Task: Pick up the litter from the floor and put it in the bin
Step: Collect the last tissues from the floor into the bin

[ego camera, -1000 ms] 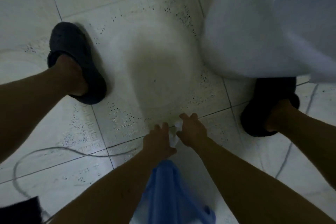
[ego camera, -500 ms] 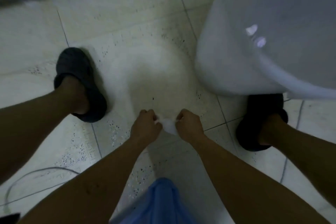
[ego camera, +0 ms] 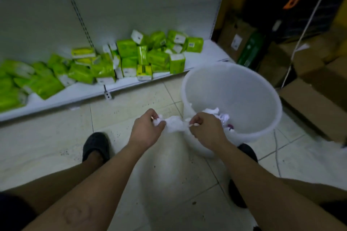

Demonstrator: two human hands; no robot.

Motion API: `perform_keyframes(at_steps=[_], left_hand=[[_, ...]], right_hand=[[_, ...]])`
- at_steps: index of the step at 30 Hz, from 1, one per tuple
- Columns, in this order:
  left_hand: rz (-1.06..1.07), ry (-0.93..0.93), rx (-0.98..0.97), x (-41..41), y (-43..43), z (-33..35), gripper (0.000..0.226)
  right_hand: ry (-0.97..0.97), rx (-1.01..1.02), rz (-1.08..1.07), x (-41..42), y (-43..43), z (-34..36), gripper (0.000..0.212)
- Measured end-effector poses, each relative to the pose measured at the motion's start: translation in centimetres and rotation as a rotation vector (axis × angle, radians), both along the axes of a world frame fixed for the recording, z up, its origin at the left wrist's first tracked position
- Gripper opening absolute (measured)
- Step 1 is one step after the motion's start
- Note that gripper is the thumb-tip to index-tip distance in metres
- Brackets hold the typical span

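Observation:
A crumpled white tissue (ego camera: 174,123) is held between both hands above the floor, just left of the bin's near rim. My left hand (ego camera: 145,129) grips its left end and my right hand (ego camera: 205,129) grips its right end. The white plastic bin (ego camera: 262,88) stands upright on the tiles at the right, with several crumpled white papers (ego camera: 216,111) lying inside at the bottom. My right hand overlaps the bin's near edge and hides part of what is inside.
A low white shelf (ego camera: 78,93) with several green tissue packs (ego camera: 131,56) runs along the back left. Cardboard boxes (ego camera: 315,99) and dark cartons crowd the right. My slippered feet (ego camera: 96,145) stand on the speckled tile floor; a thin cable (ego camera: 276,148) lies beside the bin.
The view has tilted up from the floor to the shelf and the bin's opening. Both hands have lifted the tissue off the tiles and carried it up beside the bin's rim.

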State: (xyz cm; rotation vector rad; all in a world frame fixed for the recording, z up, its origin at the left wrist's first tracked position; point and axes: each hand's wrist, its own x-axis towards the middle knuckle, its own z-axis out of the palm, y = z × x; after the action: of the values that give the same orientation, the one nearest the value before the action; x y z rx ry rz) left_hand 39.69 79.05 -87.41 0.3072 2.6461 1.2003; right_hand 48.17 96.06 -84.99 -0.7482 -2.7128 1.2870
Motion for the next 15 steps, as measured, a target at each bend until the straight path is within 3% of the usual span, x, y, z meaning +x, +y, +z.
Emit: perform_keyframes(at_steps=[7, 11, 15], left_hand=[[-0.091, 0.132, -0.003, 0.0, 4.8, 6.5, 0.026], [-0.152, 0.165, -0.001, -0.1, 9.1, 7.5, 0.033], [-0.163, 0.185, 0.005, -0.3, 13.9, 7.0, 0.030]], right_hand=[[0.096, 0.095, -0.151, 2.1, 6.7, 6.4, 0.010], [0.112, 0.115, -0.220, 2.7, 10.5, 6.7, 0.023], [0.057, 0.051, -0.287, 2.7, 12.9, 4.6, 0.020]])
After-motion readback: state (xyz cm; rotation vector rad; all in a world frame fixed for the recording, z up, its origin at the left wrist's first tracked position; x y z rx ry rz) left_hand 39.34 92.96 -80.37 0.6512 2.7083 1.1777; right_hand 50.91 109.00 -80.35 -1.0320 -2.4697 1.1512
